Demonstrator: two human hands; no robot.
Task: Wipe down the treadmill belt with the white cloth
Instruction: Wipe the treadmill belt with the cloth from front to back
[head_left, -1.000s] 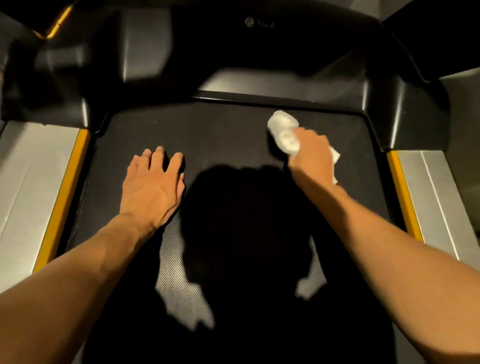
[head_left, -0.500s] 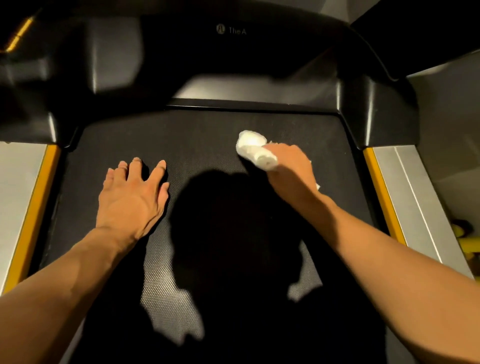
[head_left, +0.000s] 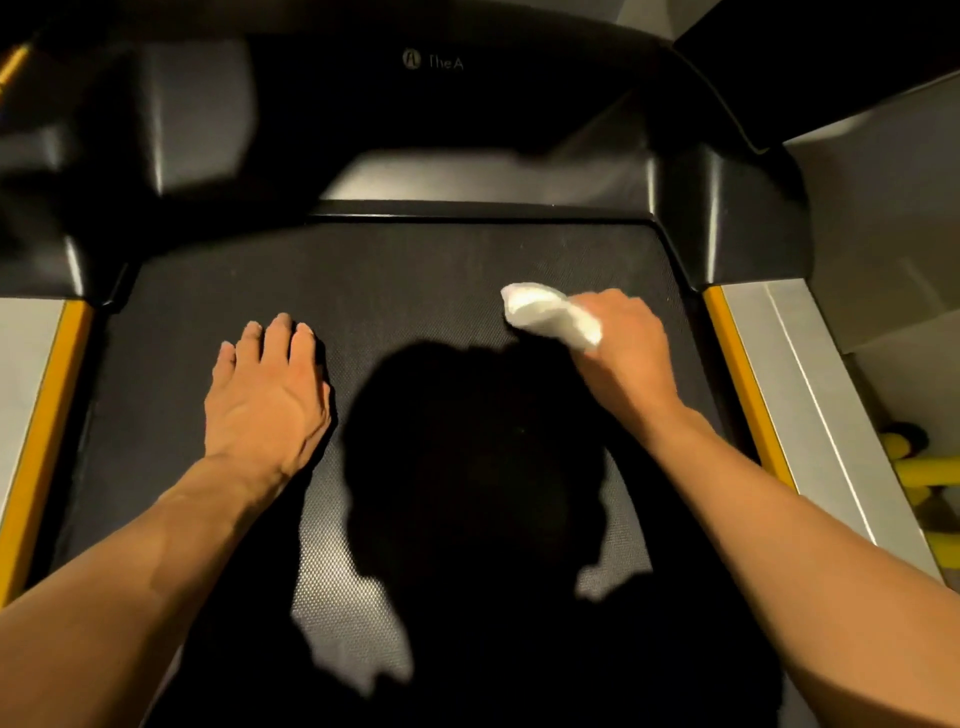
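Observation:
The black textured treadmill belt (head_left: 415, 280) fills the middle of the view. My right hand (head_left: 626, 353) is closed around a bunched white cloth (head_left: 550, 312), which sticks out to the left of my fingers and presses on the belt's far right part. My left hand (head_left: 265, 389) lies flat, palm down, fingers together, on the belt's left side and holds nothing. A dark shadow of my head and arms covers the belt between and below the hands.
The black motor cover (head_left: 467, 104) with a logo closes off the belt's far end. Yellow strips (head_left: 743, 374) and silver side rails (head_left: 810, 395) flank the belt; the left strip (head_left: 41, 431) too. A yellow object (head_left: 924, 467) lies on the floor at the right.
My right hand has dragged the cloth across the belt's far part, first leftward and toward me. The view has shifted a little. My left hand stays planted on the belt.

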